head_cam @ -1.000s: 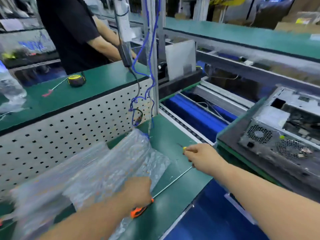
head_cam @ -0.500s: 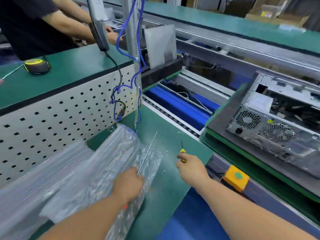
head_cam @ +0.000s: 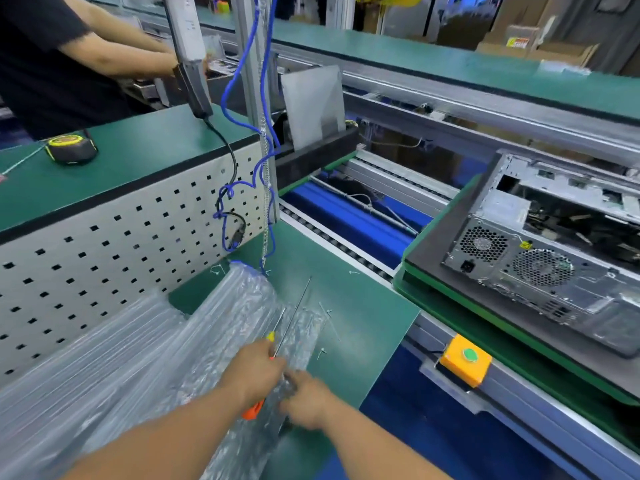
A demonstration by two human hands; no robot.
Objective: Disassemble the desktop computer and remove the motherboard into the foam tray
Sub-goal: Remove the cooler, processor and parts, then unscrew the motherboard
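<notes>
Right hand (head_cam: 306,398) now beside left hand (head_cam: 254,370), left grip holding screwdrivers (head_cam: 273,341), right grip unclear, no legible writing

A yellow-and-black tape measure (head_cam: 71,150) sits on the raised green shelf (head_cam: 145,157), and below that shelf runs a white panel of square holes (head_cam: 104,251) with a blue cable (head_cam: 256,98) and a black cable (head_cam: 225,157) hanging down in front of it. Clear bubble wrap (head_cam: 138,358) lies in a heap on the green bench mat (head_cam: 363,327), with small white cable-tie scraps (head_cam: 329,311) scattered near its edge. A yellow box with a green button (head_cam: 465,358) is fixed to the conveyor rail (head_cam: 554,438), and another person in a black shirt (head_cam: 45,64) stands at the bench behind the shelf.
</notes>
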